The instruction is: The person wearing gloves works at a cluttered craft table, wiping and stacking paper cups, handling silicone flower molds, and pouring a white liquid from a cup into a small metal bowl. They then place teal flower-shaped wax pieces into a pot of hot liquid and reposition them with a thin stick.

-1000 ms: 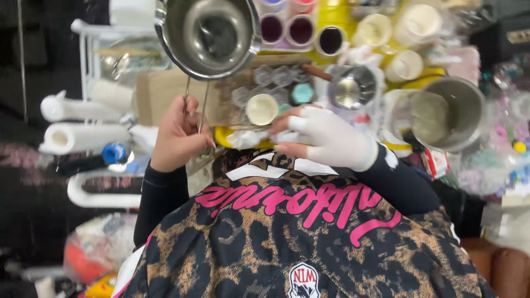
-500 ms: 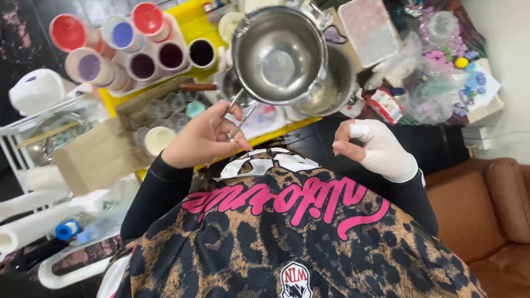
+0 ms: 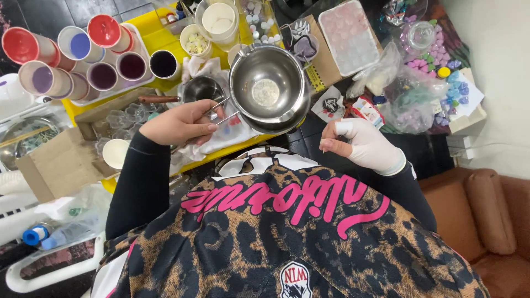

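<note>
Holding steel pot (image 3: pixel 267 88) by its wire handle, left hand (image 3: pixel 179 122) fingers pinched shut on it.
Pot hangs above the yellow bench (image 3: pixel 160 41), just over a second steel pan w/ wooden handle (image 3: pixel 200 90); vs 0.5 s ago it sits further right & the bottom shows a pale disc. Right hand (image 3: pixel 361 144), in white glove, is loosely curled, holding nothing, now apart from pot. Paint cups (image 3: pixel 77 52) at upper left.

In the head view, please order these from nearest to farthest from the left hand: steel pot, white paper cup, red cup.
From the left hand:
1. Steel pot, its handle held, to the right.
2. White paper cup, lower left.
3. Red cup, far upper left.
</note>
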